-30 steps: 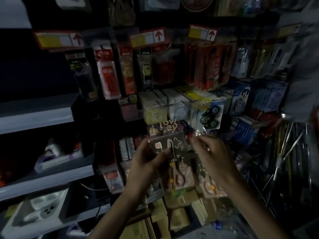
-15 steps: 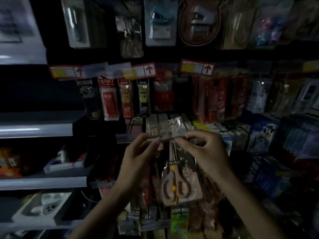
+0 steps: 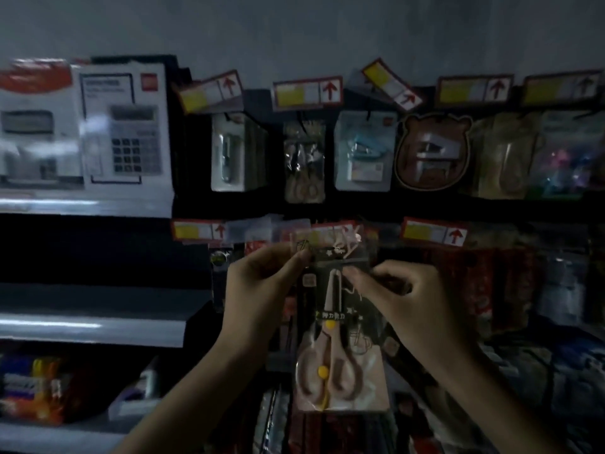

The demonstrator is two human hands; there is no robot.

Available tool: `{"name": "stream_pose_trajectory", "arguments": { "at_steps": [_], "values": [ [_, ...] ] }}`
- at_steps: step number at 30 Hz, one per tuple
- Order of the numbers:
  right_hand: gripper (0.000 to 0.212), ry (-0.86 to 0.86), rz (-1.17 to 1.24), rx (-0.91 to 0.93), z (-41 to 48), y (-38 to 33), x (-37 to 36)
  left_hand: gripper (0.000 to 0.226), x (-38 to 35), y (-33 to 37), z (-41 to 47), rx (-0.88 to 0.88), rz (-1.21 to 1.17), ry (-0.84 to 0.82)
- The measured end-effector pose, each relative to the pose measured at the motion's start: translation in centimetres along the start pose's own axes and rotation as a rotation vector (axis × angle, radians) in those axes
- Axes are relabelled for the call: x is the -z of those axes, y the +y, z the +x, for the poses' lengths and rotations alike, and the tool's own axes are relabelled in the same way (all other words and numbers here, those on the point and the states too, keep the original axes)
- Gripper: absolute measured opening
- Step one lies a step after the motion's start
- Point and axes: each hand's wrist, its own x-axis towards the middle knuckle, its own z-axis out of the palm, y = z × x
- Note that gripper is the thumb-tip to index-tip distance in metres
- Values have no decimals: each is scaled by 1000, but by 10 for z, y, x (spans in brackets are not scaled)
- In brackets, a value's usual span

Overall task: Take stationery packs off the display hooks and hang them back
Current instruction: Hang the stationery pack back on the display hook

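A scissors pack [image 3: 339, 326] is held up in front of the display hooks, pinched at its top left corner by the left hand [image 3: 262, 290] and near the top middle by the right hand [image 3: 402, 299]. A calculator box [image 3: 127, 132] can be seen on the shelf [image 3: 85, 204], upper left.
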Motion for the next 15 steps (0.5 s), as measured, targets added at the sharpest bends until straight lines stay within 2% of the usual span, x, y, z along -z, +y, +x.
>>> {"name": "stream_pose_trajectory", "arguments": {
  "at_steps": [3,6,10,13,15],
  "values": [
    [73,-2,-41,-83,28,-20,-8,13,19,11,28,-51,-22,46],
    [72,36,-140,-77,50,-39,-11,13,42,21,57,-86,-41,39],
    [6,32,-228,-44,82,-50,-12,12,64,30,94,-140,-67,-9],
    [34,-91,-165,-134,99,-53,-15,9,70,33,114,-165,-89,-43],
    [35,-131,-85,-162,109,-56,-20,7,70,36,124,-161,-98,-46]
  ]
}}
